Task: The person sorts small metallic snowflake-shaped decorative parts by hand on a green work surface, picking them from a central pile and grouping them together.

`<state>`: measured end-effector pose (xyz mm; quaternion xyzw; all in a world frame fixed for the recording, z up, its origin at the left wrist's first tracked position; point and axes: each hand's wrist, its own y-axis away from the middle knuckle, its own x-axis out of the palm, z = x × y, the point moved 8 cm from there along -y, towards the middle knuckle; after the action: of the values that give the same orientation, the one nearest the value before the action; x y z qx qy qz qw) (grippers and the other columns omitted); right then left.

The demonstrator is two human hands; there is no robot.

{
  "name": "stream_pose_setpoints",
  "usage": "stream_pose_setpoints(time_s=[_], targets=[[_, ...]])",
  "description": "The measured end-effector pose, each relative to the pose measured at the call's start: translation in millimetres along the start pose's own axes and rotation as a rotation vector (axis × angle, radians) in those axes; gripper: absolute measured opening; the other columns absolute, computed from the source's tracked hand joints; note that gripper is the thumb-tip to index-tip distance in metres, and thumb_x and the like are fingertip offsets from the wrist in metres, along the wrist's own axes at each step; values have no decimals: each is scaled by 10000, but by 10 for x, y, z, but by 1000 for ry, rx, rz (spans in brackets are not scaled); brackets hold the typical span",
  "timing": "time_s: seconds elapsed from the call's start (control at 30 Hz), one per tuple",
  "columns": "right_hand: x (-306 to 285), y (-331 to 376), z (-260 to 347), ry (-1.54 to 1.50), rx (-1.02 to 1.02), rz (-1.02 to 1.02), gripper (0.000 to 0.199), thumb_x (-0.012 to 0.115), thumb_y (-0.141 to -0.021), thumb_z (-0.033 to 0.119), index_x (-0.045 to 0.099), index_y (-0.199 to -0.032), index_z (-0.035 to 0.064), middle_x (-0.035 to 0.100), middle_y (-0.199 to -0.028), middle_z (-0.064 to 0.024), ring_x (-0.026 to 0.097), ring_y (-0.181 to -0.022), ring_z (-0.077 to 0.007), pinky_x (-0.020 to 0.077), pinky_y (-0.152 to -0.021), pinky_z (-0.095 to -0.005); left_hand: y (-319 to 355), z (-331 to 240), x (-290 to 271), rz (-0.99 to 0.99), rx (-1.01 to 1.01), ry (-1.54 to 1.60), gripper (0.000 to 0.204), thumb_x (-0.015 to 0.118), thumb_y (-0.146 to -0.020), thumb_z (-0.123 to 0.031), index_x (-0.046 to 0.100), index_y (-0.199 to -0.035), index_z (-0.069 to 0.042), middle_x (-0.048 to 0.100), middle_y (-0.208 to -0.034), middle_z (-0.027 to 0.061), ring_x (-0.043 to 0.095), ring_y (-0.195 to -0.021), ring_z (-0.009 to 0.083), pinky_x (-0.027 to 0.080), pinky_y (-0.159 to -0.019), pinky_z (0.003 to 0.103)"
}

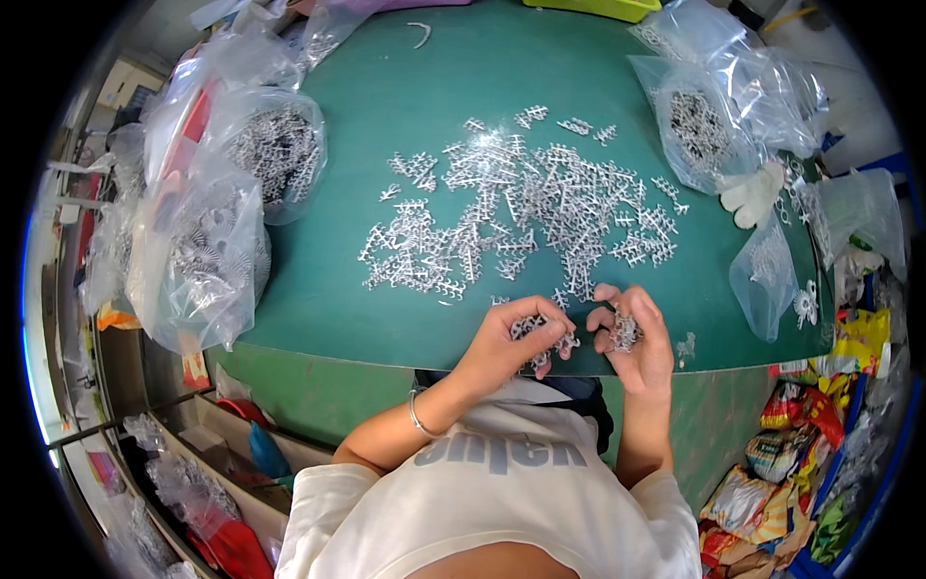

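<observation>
Both of my hands are close together over the near edge of the green table (328,299). My left hand (498,343) is closed around a bunch of small silver branched metal pieces (567,342), some poking out past the thumb and fingers. Curled fingers of my right hand (653,349) hold another small cluster of silver pieces (626,334) against the palm. Just beyond the hands lies a loose spread of the same flat, spiny silver pieces (588,198), many overlapping. How many pieces each hand holds is hidden by the fingers.
Clear plastic bags of metal parts (275,150) crowd the table's left side. At the right are another open bag of parts (699,125), a white glove (754,196) and a small bag (767,275). Colourful packets (762,502) lie below, right; an open drawer (227,449) is below, left.
</observation>
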<state>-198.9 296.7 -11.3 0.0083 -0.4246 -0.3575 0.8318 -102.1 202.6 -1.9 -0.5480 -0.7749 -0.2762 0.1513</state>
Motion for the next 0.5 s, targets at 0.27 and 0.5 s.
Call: stream_pose_setpoints(time_s=[0.27, 0.5], targets=[[66, 33, 289, 1242, -407, -227, 276, 703, -720, 72, 600, -972, 20, 577, -749, -89, 586, -627, -228, 450, -541, -334, 17, 111, -177, -51, -143, 520, 182, 516, -895, -209, 517, -904, -26, 510, -921, 114, 549, -820, 180, 447, -449, 192], [301, -29, 222, 1716, -505, -227, 283, 733, -664, 96, 615, -912, 29, 560, -765, -136, 560, -631, -328, 442, -568, -384, 7, 168, -212, -48, -122, 595, 201, 529, -878, -118, 519, -1066, -47, 513, -854, 76, 498, -744, 159, 383, -420, 185]])
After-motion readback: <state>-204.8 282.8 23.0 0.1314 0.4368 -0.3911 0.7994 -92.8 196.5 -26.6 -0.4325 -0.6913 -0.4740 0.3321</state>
